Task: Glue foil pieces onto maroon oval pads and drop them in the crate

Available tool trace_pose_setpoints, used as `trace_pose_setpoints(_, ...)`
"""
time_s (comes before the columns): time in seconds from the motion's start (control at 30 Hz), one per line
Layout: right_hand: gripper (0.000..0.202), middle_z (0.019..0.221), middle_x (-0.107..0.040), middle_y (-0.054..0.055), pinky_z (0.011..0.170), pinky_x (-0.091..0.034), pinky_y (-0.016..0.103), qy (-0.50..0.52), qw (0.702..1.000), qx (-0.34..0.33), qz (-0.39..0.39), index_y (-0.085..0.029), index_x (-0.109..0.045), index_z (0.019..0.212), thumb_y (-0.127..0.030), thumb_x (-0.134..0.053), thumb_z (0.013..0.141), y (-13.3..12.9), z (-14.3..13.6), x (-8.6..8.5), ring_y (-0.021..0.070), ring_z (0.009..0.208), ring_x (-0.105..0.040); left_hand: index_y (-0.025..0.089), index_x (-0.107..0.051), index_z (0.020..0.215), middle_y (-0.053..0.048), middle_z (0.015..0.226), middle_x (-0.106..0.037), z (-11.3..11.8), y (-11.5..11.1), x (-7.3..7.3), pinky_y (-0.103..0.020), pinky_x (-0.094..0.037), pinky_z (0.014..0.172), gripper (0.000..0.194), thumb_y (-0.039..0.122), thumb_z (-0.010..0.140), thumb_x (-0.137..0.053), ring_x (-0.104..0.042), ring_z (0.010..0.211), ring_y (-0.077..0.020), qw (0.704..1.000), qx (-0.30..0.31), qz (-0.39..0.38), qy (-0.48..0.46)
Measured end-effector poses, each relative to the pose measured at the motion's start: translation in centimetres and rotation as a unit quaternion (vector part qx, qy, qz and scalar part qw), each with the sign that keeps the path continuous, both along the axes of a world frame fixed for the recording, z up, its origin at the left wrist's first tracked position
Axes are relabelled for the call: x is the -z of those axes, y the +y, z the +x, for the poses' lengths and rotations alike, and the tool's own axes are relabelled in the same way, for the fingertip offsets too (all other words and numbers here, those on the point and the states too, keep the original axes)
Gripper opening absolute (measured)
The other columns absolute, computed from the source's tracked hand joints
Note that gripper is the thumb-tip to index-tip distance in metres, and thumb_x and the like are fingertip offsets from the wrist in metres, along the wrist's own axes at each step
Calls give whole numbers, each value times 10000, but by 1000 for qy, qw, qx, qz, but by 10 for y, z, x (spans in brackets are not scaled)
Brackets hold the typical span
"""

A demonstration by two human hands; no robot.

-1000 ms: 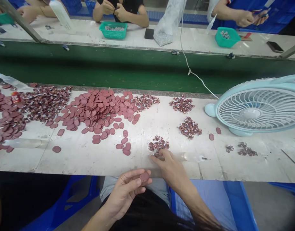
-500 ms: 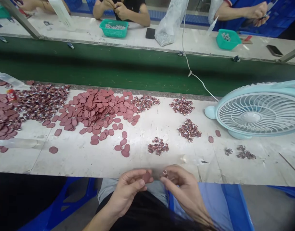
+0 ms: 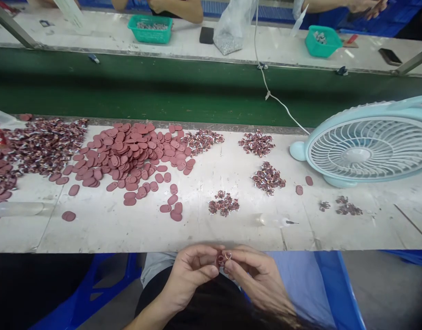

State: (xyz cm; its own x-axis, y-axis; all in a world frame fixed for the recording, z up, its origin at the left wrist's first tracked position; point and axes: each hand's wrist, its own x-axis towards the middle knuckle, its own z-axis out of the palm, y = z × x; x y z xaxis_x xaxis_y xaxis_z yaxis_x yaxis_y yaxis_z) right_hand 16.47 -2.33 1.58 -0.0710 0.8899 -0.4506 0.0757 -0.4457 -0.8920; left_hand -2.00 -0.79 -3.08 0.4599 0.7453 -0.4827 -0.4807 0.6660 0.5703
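My left hand (image 3: 190,270) pinches a small maroon oval disc (image 3: 219,259) just below the front edge of the white worktable (image 3: 128,229). Facing it, my right hand (image 3: 255,272) presses a small metal clip piece (image 3: 227,255) against that disc; the fingertips of both hands meet there. A little heap of small red-and-silver pieces (image 3: 223,203) lies on the table just above my hands. Farther left, a big pile of maroon oval discs (image 3: 131,151) spreads across the table.
A light blue desk fan (image 3: 365,146) lies at the right with its white cord running back over the green conveyor belt (image 3: 183,91). More heaps of small pieces (image 3: 268,178) and a clear dropper bottle (image 3: 276,222) sit nearby. Other people's arms and green baskets (image 3: 149,28) are across the belt.
My right hand left the small heap on the table with a piece and came down to meet my left hand and its disc below the table edge.
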Motion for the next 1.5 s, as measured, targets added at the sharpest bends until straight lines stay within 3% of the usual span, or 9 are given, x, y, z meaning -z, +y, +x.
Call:
trace_pose_setpoints(0.3,181,813,-743,4,609,-486,219,-59,997,-49,5,-313,-811,972,-381,-678,870,7,2,-12,120,717,-643,183,-775,699,-66,921,-822,2,1,-7,-293,-556,821,81,162,714,-853,-733,858,-188,998,17,15,51)
trace_pose_setpoints(0.6,198,843,-767,23,720,-556,273,27,999,5,-28,-281,-811,977,-391,-716,843,5,-4,-4,161,778,-693,197,-794,678,-66,883,-823,6,1,-12,-332,-564,823,76,222,729,-845,-740,866,-232,996,-5,20,89)
trace_pose_setpoints(0.93,195,940,-792,50,747,-590,287,72,995,62,-29,-258,-811,966,-361,-758,810,3,-9,7,181,843,-723,209,-802,715,-75,1050,-814,4,4,-7,-359,-590,839,43,208,748,-830,-755,908,-256,992,-12,52,115)
trace_pose_setpoints(1.17,162,794,-767,13,687,-607,296,132,981,139,-38,-248,-779,917,-358,-769,798,-9,-6,21,154,708,-696,258,-819,850,-80,1232,-761,-4,7,-12,-379,-602,888,98,237,755,-823,-735,1056,-288,980,24,103,166)
trace_pose_setpoints(1.27,141,808,-773,30,617,-614,345,138,967,212,-28,-306,-779,910,-374,-768,787,-31,13,34,197,692,-707,275,-810,921,-86,1218,-755,-28,25,-13,-401,-586,914,114,268,820,-756,-730,1037,-276,923,37,239,300)
trace_pose_setpoints(1.33,134,817,-768,47,586,-615,390,110,955,275,-20,-348,-786,880,-390,-788,752,-52,33,45,231,683,-709,274,-800,889,-76,1119,-770,-52,47,-13,-400,-535,982,87,272,836,-731,-707,1045,-264,816,5,357,455)
trace_pose_setpoints(1.4,120,825,-756,67,577,-608,420,63,943,327,-20,-362,-791,840,-403,-800,727,-73,56,56,248,673,-703,265,-768,971,-86,1201,-730,-73,72,-12,-424,-483,1035,140,302,861,-691,-655,1141,-282,710,26,394,583)
trace_pose_setpoints(1.43,107,823,-749,72,576,-604,427,31,937,347,-23,-362,-790,822,-412,-796,728,-83,68,62,250,664,-701,245,-750,939,-94,1181,-729,-82,84,-11,-441,-466,1044,131,326,863,-681,-651,1131,-290,670,33,402,623)
trace_pose_setpoints(1.5,94,799,-739,72,593,-600,435,-38,928,370,-28,-352,-780,803,-428,-774,747,-100,87,74,249,648,-700,229,-705,885,-97,1140,-728,-93,103,-9,-446,-462,1023,146,366,866,-657,-652,1103,-295,630,65,404,659)
